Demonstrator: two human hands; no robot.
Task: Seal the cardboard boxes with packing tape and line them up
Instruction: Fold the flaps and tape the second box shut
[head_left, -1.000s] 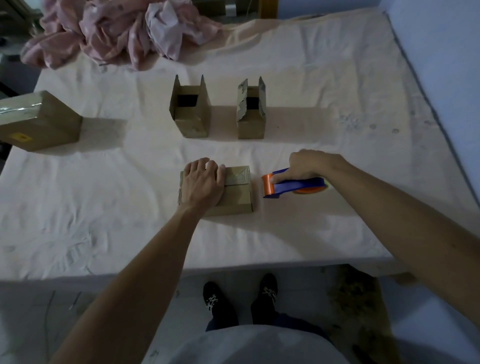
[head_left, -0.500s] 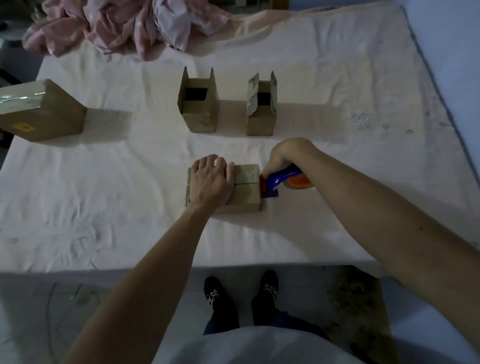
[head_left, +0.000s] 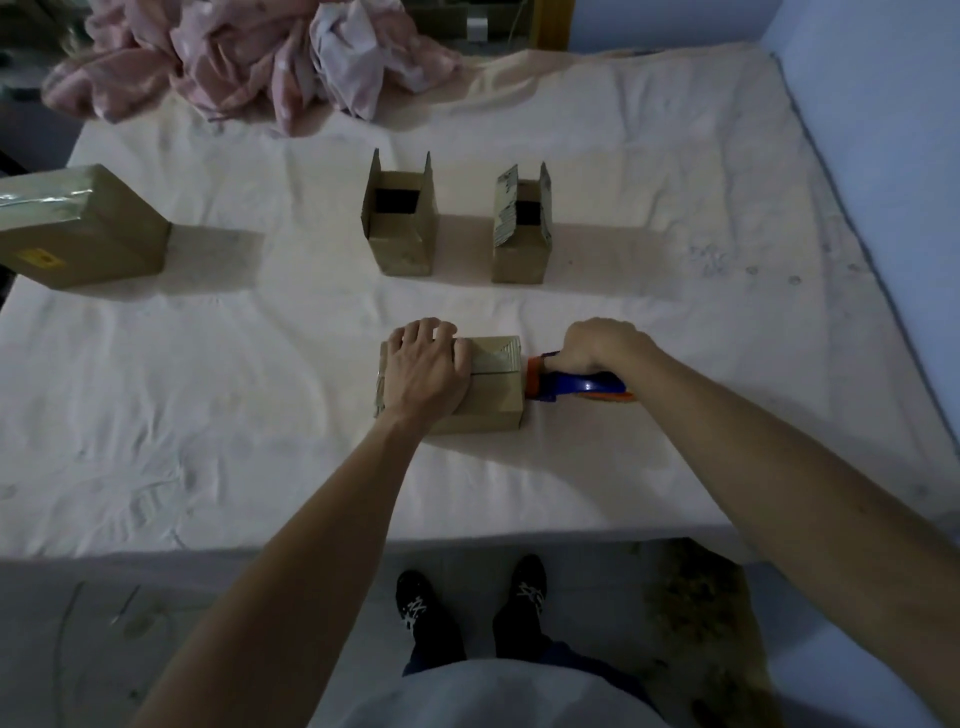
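A: What is changed since a second ago?

B: The tape dispenser (head_left: 576, 387), held apart to the right then, is now brought against the right side of the near box (head_left: 493, 395). It is gripped by the right hand (head_left: 597, 345), with the fingers curled round the handle.

A: How is the box kept steady?

B: It is pressed down by the left hand (head_left: 426, 371), which is laid flat on the left of the lid with the fingers close together. The flaps are thereby held shut, so a tape pass is judged to be just starting.

A: What is held in the other boxes?

B: Farther off, the left open box (head_left: 400, 223) and the right open box (head_left: 522, 228) are stood apart with their flaps upright. Only dark interiors are shown, so the contents cannot be told. At the far left, a large box (head_left: 83, 234) is already taped shut.
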